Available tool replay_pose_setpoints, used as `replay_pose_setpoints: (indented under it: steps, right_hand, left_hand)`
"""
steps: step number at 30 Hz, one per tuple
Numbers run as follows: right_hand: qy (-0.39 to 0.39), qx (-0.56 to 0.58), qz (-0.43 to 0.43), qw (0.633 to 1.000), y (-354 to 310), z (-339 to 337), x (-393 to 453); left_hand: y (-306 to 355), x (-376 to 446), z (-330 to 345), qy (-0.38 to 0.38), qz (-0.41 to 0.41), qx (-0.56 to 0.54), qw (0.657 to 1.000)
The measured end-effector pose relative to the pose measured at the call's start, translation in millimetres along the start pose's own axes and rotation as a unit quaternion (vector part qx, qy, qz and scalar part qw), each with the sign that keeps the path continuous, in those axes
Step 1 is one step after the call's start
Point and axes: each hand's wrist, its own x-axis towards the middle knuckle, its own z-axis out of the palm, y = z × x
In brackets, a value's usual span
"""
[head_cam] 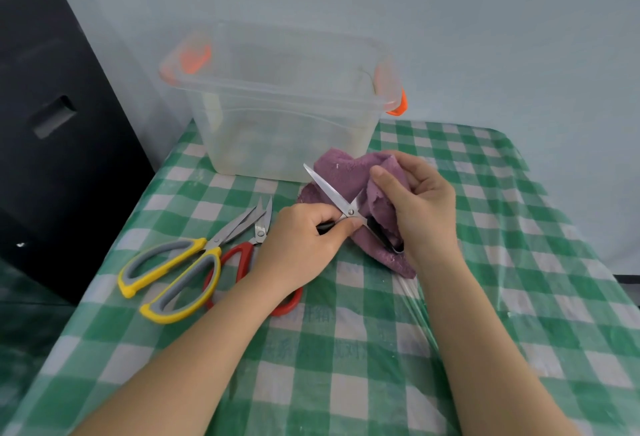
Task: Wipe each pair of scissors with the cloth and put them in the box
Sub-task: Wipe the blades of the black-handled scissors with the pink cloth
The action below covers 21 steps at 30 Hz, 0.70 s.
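Note:
My left hand (304, 233) grips the black handle of a pair of steel scissors (329, 191) that stand spread open, one blade pointing up and left. My right hand (420, 200) holds a purple cloth (341, 172) wrapped round the other blade, thumb pressing the fabric against it. Left of my left hand lie yellow-and-grey scissors (173, 273) and red-handled scissors (242, 259), the red pair partly under my wrist. A clear plastic box (287, 103) with orange latches stands behind, lid off.
The table (346, 349) wears a green-and-white checked cover under clear film. A black case (52, 124) stands off the table's left edge. A pale wall rises behind the box.

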Motion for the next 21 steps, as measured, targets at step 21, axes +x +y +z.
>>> replay_pose_setpoints:
  steps: [21]
  right_hand:
    - [0.049,0.003,0.004,0.999,-3,1,0]
  left_hand:
    - [2,0,-1,-0.003,0.005,0.003,1.000]
